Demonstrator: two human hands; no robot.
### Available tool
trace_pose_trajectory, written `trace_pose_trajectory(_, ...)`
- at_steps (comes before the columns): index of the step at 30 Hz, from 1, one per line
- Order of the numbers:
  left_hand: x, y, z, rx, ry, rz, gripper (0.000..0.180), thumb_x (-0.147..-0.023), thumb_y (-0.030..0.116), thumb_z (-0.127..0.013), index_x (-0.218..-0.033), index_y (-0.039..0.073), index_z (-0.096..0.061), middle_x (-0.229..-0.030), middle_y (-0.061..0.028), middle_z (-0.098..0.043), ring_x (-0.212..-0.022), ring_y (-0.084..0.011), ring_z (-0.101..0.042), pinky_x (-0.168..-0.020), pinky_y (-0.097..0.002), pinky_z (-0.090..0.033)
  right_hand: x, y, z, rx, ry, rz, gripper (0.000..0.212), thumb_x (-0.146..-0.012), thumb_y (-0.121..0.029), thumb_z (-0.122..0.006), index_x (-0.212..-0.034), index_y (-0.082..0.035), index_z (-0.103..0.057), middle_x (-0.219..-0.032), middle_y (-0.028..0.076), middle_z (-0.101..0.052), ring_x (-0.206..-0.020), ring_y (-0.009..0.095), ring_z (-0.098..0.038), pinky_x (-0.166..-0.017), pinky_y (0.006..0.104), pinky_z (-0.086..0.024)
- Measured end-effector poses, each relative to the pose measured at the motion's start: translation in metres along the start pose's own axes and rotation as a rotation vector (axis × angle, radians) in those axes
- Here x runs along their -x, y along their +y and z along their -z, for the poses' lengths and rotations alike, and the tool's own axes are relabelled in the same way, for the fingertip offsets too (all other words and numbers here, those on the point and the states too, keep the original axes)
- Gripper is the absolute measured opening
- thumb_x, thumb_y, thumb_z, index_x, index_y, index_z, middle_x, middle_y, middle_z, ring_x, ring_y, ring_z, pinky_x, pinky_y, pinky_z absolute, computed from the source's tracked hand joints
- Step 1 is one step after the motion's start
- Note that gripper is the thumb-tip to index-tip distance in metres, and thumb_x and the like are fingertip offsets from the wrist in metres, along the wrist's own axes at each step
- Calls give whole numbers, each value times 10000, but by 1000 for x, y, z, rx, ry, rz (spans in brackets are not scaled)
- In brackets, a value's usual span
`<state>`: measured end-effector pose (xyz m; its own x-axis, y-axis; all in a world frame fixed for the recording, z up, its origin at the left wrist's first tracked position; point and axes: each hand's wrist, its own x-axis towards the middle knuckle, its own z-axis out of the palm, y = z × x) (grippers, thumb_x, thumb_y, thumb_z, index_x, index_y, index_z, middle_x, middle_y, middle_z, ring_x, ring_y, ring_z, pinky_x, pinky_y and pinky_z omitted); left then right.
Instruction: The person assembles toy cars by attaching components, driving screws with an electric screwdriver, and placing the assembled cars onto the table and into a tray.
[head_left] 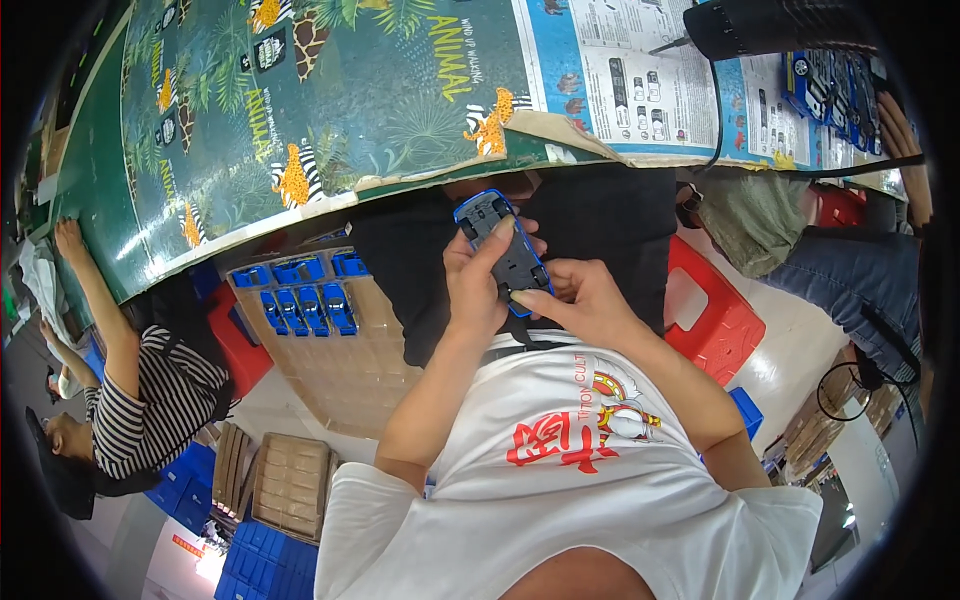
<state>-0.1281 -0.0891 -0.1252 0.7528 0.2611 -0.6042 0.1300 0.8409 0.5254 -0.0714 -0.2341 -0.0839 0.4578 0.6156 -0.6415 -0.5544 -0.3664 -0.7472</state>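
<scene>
Over my lap, just below the table edge, I hold a blue toy car with its dark grey underside facing up. My left hand is closed around the car's left side, its thumb lying on the underside. At the car's lower end my right hand grips too, the thumb pressed near one wheel and the fingers curled behind. The car's top is hidden from me.
A printed green table spans ahead. An electric screwdriver hangs over its right part, near stacked blue toy cars. At left, a tray holds several blue cars. Red stools stand nearby; a person in stripes sits left.
</scene>
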Motion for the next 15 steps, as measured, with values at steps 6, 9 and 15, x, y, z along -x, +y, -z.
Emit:
trace_pose_trajectory(6,1,3,-5,-27,-10,-26,293,-923,182,-642,-1153,3,-616,-1029,-170,-689,-844,-261,-708,-756,-378,-586,0,12,-1,-121,-7,-7,221,-899,-114,-720,-1016,66,-665,-883,89,-708,-732,97,-644,-671,261,-540)
trace_pose_trajectory(9,3,2,-4,-45,-19,-28,297,-914,170,-657,-1153,-1,-612,-1035,-175,-688,-849,-255,-707,-765,-375,-585,1,11,5,-57,2,60,218,-896,-123,-725,-1002,60,-670,-855,83,-713,-728,91,-652,-660,244,-534)
trace_pose_trajectory(15,11,-2,-6,-280,-99,-171,281,-890,98,-716,-1139,0,-632,-1022,-87,-704,-853,-126,-674,-768,-278,-551,-12,-11,14,-28,337,231,243,-889,-167,-732,-1020,29,-677,-869,78,-705,-754,81,-651,-619,212,-505)
